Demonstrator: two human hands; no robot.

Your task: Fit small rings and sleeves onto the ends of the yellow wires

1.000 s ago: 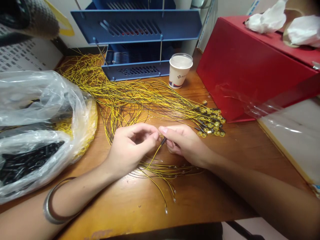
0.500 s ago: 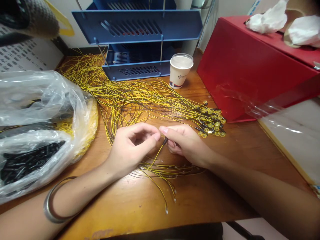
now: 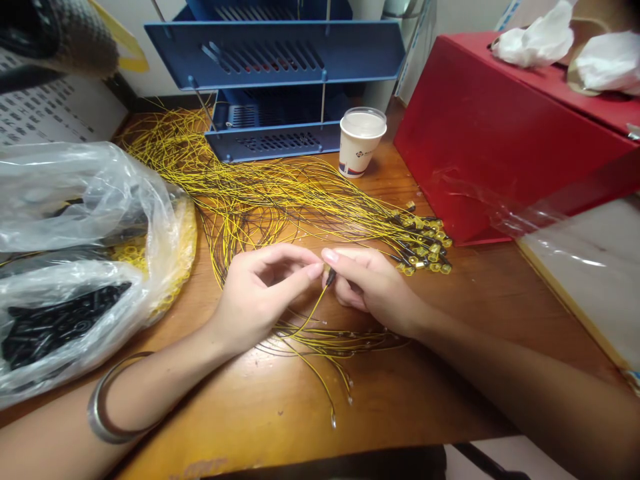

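Note:
My left hand (image 3: 260,293) and my right hand (image 3: 373,283) meet fingertip to fingertip over a wooden table (image 3: 250,413). Both pinch the dark end of one thin yellow wire (image 3: 313,310), which trails down toward me. Behind the hands lies a wide tangle of yellow and black wires (image 3: 260,193). Right of it sits a cluster of yellow and black connector ends (image 3: 420,243). A few more loose wires (image 3: 325,347) with bare tips lie below my hands. A metal bangle (image 3: 103,403) is on my left wrist.
A clear plastic bag (image 3: 75,267) holding black parts and yellow pieces fills the left. A blue tiered tray rack (image 3: 275,60) stands at the back, a paper cup (image 3: 361,141) beside it. A red box (image 3: 500,133) with crumpled tissue on top stands at the right.
The two hands have shifted very slightly upward and to the right with the wire end still pinched between them. Nothing else has moved.

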